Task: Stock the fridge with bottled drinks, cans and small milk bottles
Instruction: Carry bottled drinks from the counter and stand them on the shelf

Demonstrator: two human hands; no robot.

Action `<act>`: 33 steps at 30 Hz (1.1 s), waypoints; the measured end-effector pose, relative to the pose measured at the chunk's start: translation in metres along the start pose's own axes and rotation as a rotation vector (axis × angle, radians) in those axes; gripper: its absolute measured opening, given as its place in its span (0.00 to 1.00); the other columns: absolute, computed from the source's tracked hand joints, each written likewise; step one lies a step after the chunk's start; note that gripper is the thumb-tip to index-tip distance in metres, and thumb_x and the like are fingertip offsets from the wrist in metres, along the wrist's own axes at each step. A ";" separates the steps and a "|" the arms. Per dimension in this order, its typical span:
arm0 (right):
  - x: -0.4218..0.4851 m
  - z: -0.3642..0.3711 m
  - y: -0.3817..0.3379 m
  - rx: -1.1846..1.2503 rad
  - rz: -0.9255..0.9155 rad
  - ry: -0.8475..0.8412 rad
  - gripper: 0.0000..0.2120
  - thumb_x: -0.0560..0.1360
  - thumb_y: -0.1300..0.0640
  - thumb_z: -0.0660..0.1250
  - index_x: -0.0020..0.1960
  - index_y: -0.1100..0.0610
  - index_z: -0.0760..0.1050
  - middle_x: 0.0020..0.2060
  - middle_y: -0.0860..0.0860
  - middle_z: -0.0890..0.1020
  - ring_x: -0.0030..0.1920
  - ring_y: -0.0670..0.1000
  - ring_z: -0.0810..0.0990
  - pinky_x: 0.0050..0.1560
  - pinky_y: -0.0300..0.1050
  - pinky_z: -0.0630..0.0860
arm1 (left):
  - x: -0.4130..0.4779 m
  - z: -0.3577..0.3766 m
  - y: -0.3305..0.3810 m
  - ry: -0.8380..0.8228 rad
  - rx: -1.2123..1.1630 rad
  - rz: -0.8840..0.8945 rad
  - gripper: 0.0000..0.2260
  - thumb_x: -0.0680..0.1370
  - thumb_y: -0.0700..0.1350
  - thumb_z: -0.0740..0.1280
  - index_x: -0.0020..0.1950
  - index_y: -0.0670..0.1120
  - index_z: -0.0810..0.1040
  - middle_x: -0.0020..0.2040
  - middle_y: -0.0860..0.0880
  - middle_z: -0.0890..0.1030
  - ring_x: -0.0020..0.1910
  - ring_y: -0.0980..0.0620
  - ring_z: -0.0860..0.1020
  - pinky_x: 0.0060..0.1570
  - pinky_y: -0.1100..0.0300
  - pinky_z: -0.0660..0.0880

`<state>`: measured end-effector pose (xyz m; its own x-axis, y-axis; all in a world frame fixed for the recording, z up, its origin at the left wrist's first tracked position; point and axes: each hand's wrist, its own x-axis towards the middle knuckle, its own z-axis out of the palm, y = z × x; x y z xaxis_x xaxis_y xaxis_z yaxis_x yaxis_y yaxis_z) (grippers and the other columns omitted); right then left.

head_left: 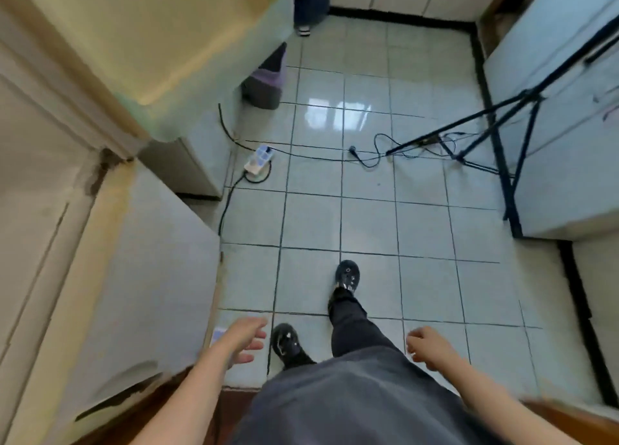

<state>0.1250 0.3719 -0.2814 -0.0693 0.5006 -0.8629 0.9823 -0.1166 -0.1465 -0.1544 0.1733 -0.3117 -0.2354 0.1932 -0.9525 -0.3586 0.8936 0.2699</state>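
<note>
Pale unit [140,277] along the left edge of the tiled floor [368,216]; whether it is the fridge cannot be told. Left hand [246,339], fingers spread, empty, beside its edge. Right hand [427,347] loosely curled, empty. Floor open ahead; cables [318,157] cross beyond, between power strip [259,158] and tripod [469,119].

Both hands hang empty above the tiled floor [368,216]: left hand [246,339] at seven o'clock, fingers loosely spread; right hand [427,349] at five, loosely curled. Power strip [259,159] at eleven, tripod [485,126] at two.
</note>
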 end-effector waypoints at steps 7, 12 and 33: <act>0.005 -0.021 0.100 0.175 0.140 0.095 0.08 0.75 0.58 0.61 0.44 0.58 0.79 0.44 0.54 0.81 0.44 0.52 0.76 0.41 0.40 0.66 | 0.013 0.069 0.038 0.031 0.347 0.111 0.07 0.81 0.49 0.59 0.54 0.47 0.73 0.51 0.48 0.77 0.42 0.52 0.73 0.36 0.61 0.65; 0.028 -0.063 0.154 0.242 0.116 0.005 0.12 0.77 0.54 0.61 0.58 0.55 0.75 0.57 0.51 0.79 0.58 0.51 0.76 0.56 0.40 0.69 | 0.021 0.158 0.094 -0.001 0.731 0.188 0.07 0.79 0.45 0.61 0.42 0.46 0.74 0.43 0.46 0.77 0.40 0.49 0.74 0.31 0.60 0.64; 0.122 -0.259 0.445 0.851 0.424 0.194 0.10 0.78 0.57 0.58 0.55 0.55 0.76 0.53 0.53 0.81 0.53 0.52 0.78 0.53 0.43 0.73 | 0.013 0.645 0.351 -0.274 1.548 0.475 0.10 0.77 0.50 0.63 0.56 0.48 0.75 0.51 0.49 0.78 0.51 0.50 0.77 0.50 0.61 0.70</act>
<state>0.5991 0.6030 -0.3268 0.3664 0.3975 -0.8413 0.4595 -0.8635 -0.2080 0.2993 0.7504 -0.3205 0.1642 0.4631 -0.8710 0.9250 0.2343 0.2990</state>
